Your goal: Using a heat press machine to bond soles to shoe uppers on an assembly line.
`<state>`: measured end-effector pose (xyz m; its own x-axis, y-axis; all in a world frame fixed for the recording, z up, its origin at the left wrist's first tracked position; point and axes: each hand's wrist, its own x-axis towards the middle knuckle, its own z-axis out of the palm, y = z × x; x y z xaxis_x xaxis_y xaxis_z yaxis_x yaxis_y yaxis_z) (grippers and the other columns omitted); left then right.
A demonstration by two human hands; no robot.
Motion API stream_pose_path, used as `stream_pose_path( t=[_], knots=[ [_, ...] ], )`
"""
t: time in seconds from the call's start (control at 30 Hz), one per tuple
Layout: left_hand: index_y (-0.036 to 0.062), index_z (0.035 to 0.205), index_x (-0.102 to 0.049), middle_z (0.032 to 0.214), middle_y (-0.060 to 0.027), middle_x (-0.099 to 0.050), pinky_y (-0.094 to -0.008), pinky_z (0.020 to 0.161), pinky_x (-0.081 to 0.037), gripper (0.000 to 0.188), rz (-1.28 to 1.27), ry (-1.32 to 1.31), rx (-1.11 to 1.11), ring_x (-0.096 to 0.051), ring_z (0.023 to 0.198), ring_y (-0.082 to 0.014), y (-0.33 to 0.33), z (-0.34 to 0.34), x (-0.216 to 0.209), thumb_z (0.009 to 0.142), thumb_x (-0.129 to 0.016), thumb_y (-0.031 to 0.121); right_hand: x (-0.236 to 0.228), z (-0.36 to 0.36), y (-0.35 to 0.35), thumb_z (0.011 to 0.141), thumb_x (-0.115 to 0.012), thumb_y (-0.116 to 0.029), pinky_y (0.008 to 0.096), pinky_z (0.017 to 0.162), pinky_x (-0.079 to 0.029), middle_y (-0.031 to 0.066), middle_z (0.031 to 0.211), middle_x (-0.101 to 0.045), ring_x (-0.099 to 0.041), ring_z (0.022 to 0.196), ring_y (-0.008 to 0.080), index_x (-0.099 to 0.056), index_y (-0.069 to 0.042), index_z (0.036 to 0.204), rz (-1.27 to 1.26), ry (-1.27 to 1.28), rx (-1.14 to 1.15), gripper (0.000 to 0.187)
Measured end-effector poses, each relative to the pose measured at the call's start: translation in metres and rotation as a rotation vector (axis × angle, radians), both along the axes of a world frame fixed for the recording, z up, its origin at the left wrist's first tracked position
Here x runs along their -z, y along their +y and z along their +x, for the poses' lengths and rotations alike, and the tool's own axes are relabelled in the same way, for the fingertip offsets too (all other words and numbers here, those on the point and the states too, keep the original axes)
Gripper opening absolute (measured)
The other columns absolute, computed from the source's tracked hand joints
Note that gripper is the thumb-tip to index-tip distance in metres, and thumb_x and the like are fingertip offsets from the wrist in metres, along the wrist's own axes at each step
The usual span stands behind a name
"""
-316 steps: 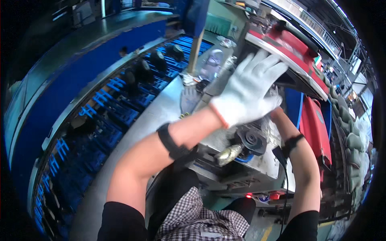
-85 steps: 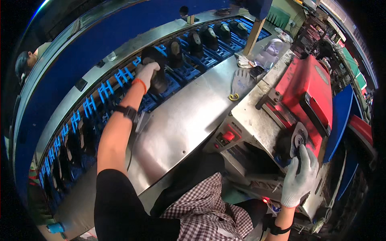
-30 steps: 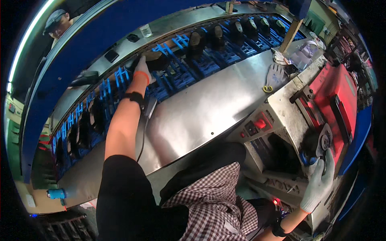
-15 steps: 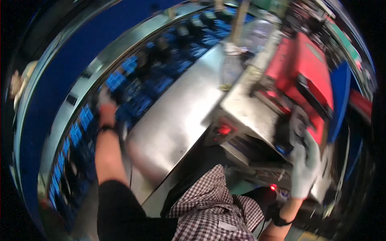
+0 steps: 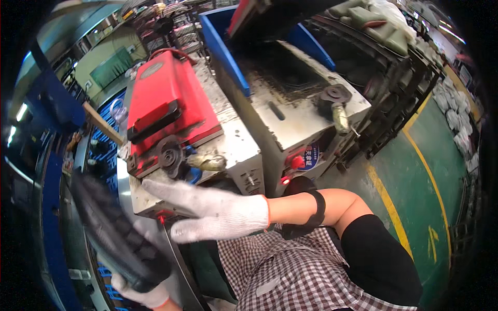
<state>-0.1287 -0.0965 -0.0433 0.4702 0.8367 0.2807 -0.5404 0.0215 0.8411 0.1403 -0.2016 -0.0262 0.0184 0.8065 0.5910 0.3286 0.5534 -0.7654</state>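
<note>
1 black shoe (image 5: 116, 233), slanted, held in left fingers (image 5: 123, 286).

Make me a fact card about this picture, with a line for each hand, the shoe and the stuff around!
Left hand: white glove, gripping the shoe
Right hand: white glove, open, looks empty
Shoe: black, tilted, a bit blurry
Red lid: lowered, with a black handle
Other lid: raised, on the machine to the right
Apron: checked, brown and white
Floor: green, with yellow lines
</note>
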Motion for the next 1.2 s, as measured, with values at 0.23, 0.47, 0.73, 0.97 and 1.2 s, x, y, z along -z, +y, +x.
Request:
stream_pose_path(
  t=[0.23,0.47,0.73,0.97,1.2],
  knots=[
    [-0.0042,0.165,-0.022,0.164,-0.0142,-0.040,-0.0381,0.125,-0.028,0.079,0.339,0.303,0.348,-0.041,0.150,-0.0261,-0.017,0.180,-0.025,0.103,-0.053,0.032,-0.059,0.084,-0.100,0.102,-0.054,-0.037,0.0376,0.129,-0.020,0.0203,0.172,-0.023,-0.026,0.158,0.0250,-0.012,0.003,0.167,-0.257,0.513,0.051,0.087],
    [0.0023,0.162,-0.037,0.163,-0.0148,-0.045,-0.0388,0.119,-0.037,0.070,0.968,0.296,0.021,-0.044,0.149,-0.0241,-0.008,0.357,-0.165,0.108,-0.048,0.045,-0.061,0.311,-0.130,0.093,-0.062,-0.044,0.0354,0.121,-0.036,0.0247,0.152,-0.056,-0.053,0.141,0.0296,-0.044,0.007,0.155,-0.341,0.154,0.748,0.082],
    [-0.0013,0.124,-0.066,0.124,-0.0218,-0.067,-0.0424,0.104,-0.046,0.038,1.489,0.325,-0.132,-0.061,0.119,-0.0339,0.027,0.557,-0.259,0.101,-0.054,0.026,-0.047,0.420,-0.049,0.080,-0.062,-0.061,0.0463,0.122,-0.038,0.0348,0.155,-0.046,-0.040,0.148,0.0470,-0.053,-0.025,0.156,-0.781,-0.602,1.130,0.084],
    [0.0086,0.078,-0.070,0.066,-0.0018,-0.059,-0.0293,0.060,-0.047,0.018,0.957,0.518,0.376,-0.057,0.064,-0.0104,0.023,0.556,-0.287,0.090,-0.057,0.014,-0.020,0.421,-0.053,0.079,-0.060,-0.080,0.0541,0.121,-0.035,0.0449,0.156,-0.033,-0.037,0.146,0.0569,-0.030,-0.027,0.167,-0.996,-0.626,0.955,0.107],
    [0.0009,0.130,-0.062,0.121,-0.0179,-0.066,-0.0370,0.096,-0.045,0.044,1.348,0.580,0.310,-0.060,0.112,-0.0273,0.012,0.554,-0.237,0.094,-0.059,0.026,-0.049,0.363,-0.102,0.091,-0.059,-0.066,0.0505,0.109,-0.047,0.0348,0.133,-0.058,-0.059,0.125,0.0500,-0.063,-0.017,0.145,-0.704,-0.816,0.926,0.073]
  ],
)
